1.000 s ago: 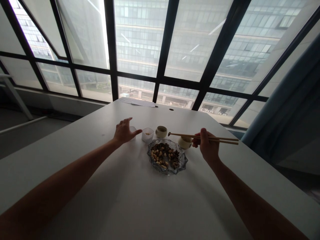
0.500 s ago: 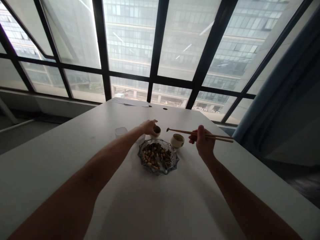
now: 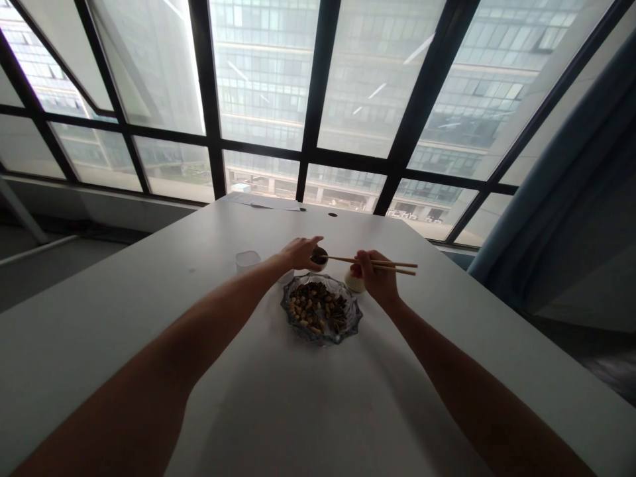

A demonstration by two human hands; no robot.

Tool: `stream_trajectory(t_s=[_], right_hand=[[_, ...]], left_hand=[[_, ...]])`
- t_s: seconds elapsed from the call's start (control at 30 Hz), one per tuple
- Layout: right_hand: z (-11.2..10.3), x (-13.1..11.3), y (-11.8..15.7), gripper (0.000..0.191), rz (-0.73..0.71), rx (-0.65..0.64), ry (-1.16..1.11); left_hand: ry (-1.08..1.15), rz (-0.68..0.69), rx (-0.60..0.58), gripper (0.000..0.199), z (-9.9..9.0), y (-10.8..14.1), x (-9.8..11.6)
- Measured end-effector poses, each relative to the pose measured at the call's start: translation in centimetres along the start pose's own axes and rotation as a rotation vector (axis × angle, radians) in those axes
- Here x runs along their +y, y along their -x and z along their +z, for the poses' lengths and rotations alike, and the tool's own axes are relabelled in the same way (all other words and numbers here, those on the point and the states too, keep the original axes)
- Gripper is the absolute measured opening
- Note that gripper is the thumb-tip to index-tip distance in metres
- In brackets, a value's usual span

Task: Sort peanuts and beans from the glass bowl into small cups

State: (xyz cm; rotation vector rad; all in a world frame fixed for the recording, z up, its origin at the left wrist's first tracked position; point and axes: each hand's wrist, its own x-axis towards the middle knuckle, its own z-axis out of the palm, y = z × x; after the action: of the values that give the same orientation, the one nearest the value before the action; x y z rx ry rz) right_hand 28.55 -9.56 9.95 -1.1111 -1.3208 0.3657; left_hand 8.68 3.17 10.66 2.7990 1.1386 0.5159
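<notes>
My left hand is closed around the side of a small round cup, tilted with its mouth toward the right. A pair of wooden chopsticks is held in my right hand, their tips at the mouth of that cup. Whether anything is between the tips is too small to tell. Behind my right hand, a second pale cup is partly hidden. Nearer to me sits a scalloped glass dish with peanuts and dark dried pieces in it.
A clear plastic container stands left of the dish, and another pale container is mostly covered by my left forearm. Papers lie at the far edge of the white table. Windows rise behind; a blue curtain hangs at right.
My right hand has moved left, bringing the chopsticks from above the second cup to the held cup. A small dark piece showed at their tips earlier. The held cup now tilts toward them.
</notes>
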Motion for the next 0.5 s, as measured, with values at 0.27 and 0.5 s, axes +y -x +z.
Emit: stream_trajectory(t_s=[0.27, 0.5], right_hand=[[-1.1, -2.0, -0.3, 0.061, 0.062, 0.104, -0.03], [-3.1, -2.6, 2.5, 0.067, 0.136, -0.203, 0.062]], left_hand=[[-0.063, -0.117, -0.085, 0.096, -0.3, 0.2, 0.0], [-0.118, 0.036, -0.055, 0.058, -2.0, 2.7, 0.6]])
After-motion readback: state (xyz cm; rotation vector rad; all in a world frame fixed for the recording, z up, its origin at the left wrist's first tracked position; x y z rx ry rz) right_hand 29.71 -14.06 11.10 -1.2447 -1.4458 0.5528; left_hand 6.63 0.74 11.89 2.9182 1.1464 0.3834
